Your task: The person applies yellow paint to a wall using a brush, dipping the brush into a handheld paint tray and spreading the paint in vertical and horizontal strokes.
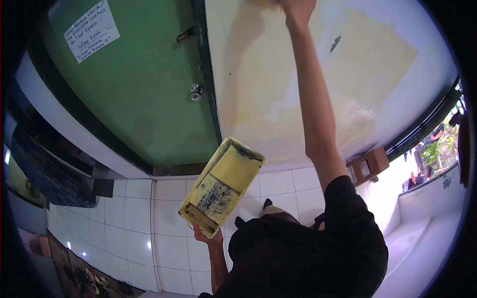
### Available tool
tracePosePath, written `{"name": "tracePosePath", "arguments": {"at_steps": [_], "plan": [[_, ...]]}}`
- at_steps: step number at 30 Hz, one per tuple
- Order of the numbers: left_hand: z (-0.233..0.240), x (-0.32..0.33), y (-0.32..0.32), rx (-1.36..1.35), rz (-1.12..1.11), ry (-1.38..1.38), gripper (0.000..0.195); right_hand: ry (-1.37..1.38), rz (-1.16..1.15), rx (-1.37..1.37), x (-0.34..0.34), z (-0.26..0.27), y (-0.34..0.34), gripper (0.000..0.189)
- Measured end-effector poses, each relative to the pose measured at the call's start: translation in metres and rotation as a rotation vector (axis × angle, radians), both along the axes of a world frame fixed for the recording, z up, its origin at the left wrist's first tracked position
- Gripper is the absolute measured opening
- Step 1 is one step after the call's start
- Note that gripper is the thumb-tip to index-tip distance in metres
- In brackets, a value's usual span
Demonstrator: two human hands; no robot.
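My left hand (208,235) grips the lower end of a paint tray (216,188), which is held tilted above the floor. Pale yellow paint (234,167) lies in the tray's upper part, and dark stains mark its ribbed slope. My right arm is raised to the wall (261,93), with my right hand (299,13) at the top edge of the view. A small part of something yellowish and bristly shows beside that hand; what it is and how the fingers close on it are cut off. Yellow paint covers much of the wall in uneven patches.
A green door (149,93) with a round metal knob (196,92) and a taped paper (92,31) bearing handwriting stands left of the wall. Brick-coloured hollow blocks (368,166) lie at the wall's foot on the right. White floor tiles (171,216) surround my feet. A dark covered object (48,171) stands far left.
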State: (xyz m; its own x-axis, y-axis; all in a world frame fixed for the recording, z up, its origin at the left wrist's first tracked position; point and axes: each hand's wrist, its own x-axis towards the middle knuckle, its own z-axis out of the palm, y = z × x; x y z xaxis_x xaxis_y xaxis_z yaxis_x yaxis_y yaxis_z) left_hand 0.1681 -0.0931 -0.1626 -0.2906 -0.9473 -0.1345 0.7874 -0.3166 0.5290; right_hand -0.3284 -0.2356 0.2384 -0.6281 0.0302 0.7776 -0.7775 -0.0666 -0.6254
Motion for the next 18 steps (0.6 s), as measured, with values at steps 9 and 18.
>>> {"name": "tracePosePath", "arguments": {"at_steps": [9, 18], "plan": [[-0.013, 0.001, 0.001, 0.075, 0.029, 0.011, 0.058, 0.509, 0.363, -0.401, 0.012, 0.066, -0.007, 0.025], [-0.003, 0.002, -0.003, 0.055, -0.011, 0.108, 0.054, -0.217, 0.115, -0.044, 0.031, -0.286, 0.043, 0.019]]}}
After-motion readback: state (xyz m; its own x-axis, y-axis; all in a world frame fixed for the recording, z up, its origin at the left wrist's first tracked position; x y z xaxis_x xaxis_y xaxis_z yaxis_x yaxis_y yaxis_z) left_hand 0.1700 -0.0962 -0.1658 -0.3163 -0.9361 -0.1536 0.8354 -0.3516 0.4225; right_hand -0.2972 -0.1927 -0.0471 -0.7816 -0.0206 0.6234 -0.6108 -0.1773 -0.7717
